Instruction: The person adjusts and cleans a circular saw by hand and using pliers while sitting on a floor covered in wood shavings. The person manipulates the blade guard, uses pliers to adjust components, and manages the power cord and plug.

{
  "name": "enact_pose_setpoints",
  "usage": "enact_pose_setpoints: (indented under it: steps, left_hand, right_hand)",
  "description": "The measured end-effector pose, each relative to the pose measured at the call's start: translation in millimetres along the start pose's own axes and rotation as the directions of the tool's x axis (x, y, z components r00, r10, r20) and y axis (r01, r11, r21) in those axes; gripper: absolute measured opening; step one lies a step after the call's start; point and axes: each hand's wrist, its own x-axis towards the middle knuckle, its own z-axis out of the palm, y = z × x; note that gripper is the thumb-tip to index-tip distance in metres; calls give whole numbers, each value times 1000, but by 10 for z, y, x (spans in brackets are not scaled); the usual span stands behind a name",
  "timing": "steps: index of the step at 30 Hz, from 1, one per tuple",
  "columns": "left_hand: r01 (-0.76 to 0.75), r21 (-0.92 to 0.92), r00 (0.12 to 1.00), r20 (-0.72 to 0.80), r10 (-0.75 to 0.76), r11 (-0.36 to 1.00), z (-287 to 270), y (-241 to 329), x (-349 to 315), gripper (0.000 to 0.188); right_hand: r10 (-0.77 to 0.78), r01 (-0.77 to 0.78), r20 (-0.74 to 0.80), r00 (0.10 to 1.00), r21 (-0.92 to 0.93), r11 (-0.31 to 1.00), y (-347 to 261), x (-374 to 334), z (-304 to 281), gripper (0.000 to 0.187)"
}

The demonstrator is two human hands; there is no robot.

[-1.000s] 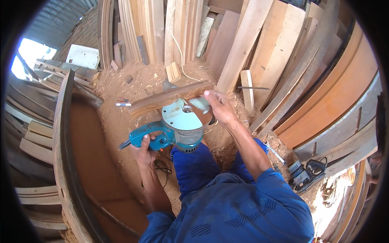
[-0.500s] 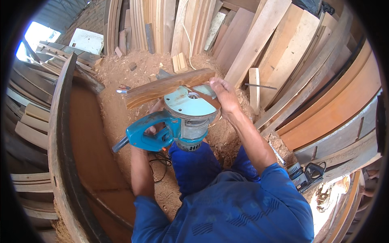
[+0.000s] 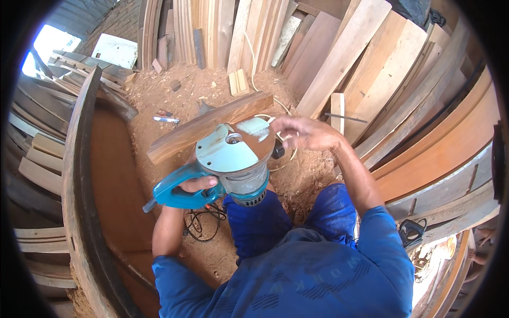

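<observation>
Our left hand (image 3: 199, 184) grasps the handle of the teal router (image 3: 233, 159), which we have upside down above our knees, its round base plate facing up; our right hand (image 3: 310, 132) hangs released beside the plate's right edge, fingers loosely spread. Just beyond the plate lies a wooden bar (image 3: 212, 124), though we cannot tell whether they touch; farther out, on the dusty floor (image 3: 148, 98), sits a grooved wood block (image 3: 238, 83), with tall planks (image 3: 344, 58) leaning behind.

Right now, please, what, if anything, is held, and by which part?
The left hand holds the blue power tool by its handle; the right hand appears empty.
</observation>
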Motion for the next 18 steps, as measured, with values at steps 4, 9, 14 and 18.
enact_pose_setpoints:
  steps: [4, 9, 14, 18]
  left_hand:
    - [6, -23, 1000, -5, -6, 1000, -72, 25, -54, 104]
    - [20, -39, 1000, -15, -21, 999, -63, 57, -137, 104]
    - [22, -60, 999, -40, -25, 998, -115, 60, -144, 105]
    - [17, -81, 998, -52, -21, 997, -151, 90, -74, 105]
  right_hand:
    - [274, -47, 338, 900, -552, 833, -158, 150, 163, 53]
    - [304, 83, 494, 815, -617, 782, -249, 258, 302, 36]
    - [378, -28, 211, 901, -843, 537, -422, 203, 548, 23]
    - [-288, 169, 59, 956, -912, 374, 118, 35, 596, 25]
